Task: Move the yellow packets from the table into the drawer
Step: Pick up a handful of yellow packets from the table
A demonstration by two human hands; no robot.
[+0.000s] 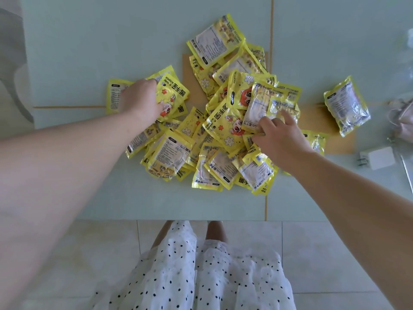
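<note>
Several yellow hand-warmer packets lie in a loose heap on the pale green glass table. My left hand is closed around a bunch of packets at the heap's left edge. My right hand rests on the heap's right side, fingers pinching packets there. One packet lies apart at the right. No drawer is in view.
A white charger plug and a clear plastic bag sit at the table's right edge, with a pinkish item beside them. The near table edge runs across below the heap, above my dotted white skirt and the tiled floor.
</note>
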